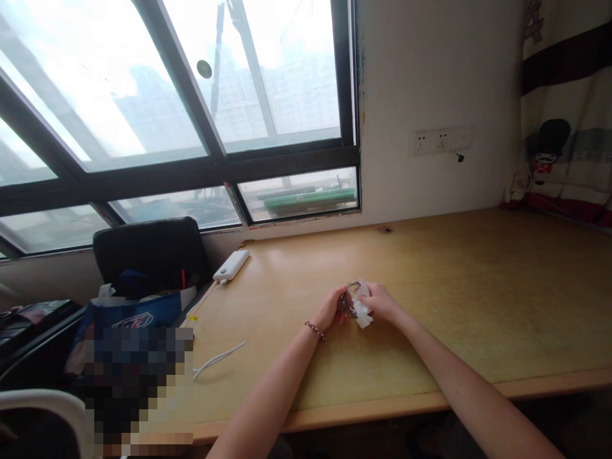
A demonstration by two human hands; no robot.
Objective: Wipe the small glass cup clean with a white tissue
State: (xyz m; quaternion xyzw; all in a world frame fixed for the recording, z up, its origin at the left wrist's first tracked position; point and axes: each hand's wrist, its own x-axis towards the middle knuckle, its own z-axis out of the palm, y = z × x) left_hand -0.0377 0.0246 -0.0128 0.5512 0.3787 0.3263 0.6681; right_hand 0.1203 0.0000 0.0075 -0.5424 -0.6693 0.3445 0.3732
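- While both hands met over the desk [478,287], the work in hand was judged to be wiping what looked like thin-framed glasses [349,305] with a white tissue [364,313].
- The glasses were found between your hands, above the middle of the desk; finer detail was too small to confirm.
- Your left hand [331,308] pinched the glasses at their left side, fingers curled around the rim.
- Your right hand [382,304] pinched the tissue, the thumb apparently pressing it towards the lens; whether those fingers also gripped the frame could not be told.
- In this inspector's judgement, the next move called for a steady left pinch on the rim and light, even pressure from the right, since a thin frame could bend.
- Count at your hands: one pair of glasses, as far as could be told, one tissue, and one braided bracelet [315,331] on your left wrist.
- Count on the desk: one white power bank [232,266] near the far left corner, with one cable plugged in, and one length of loose white cable [217,361] nearer you; whether both lengths were the same cable could not be established.
- Count beyond: one blue bag [129,319], partly masked, before one dark chair back [148,252], and three wall plates [442,140], two bearing sockets.
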